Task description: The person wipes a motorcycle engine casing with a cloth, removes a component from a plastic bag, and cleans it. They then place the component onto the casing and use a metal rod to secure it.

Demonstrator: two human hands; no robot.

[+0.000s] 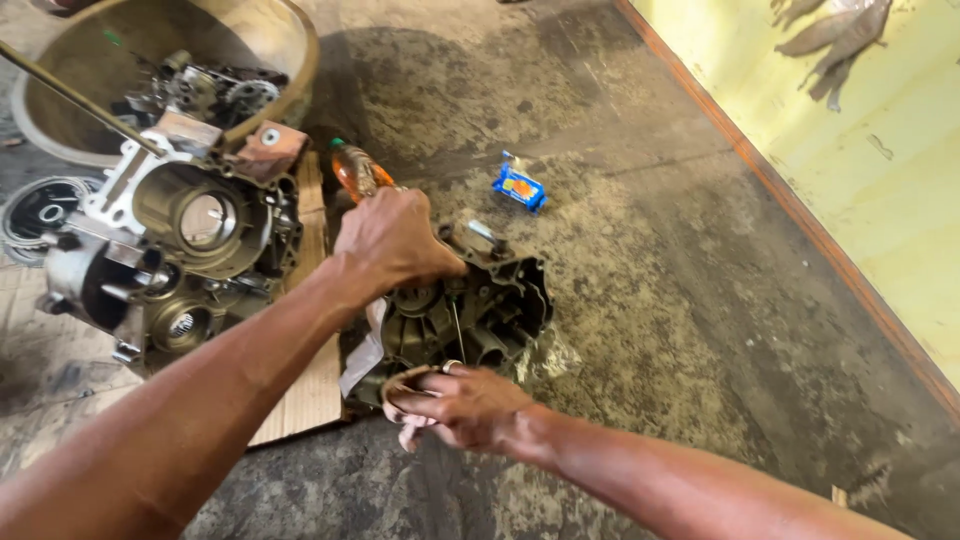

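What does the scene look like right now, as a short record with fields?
left hand: gripping top edge of dark engine cover
right hand: at cover's near edge, holding a thin ring-shaped piece
cover: on the concrete floor, partly on cardboard sheet
engine block: left of cover
basin: far left, holds metal parts
bottle: behind left hand
blue packet: on floor beyond

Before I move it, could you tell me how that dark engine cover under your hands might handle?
The engine cover looks like cast metal, so probably stiff and heavy. Its greasy look suggests a slippery grip. Both the left hand and right hand are on it, so use two hands.
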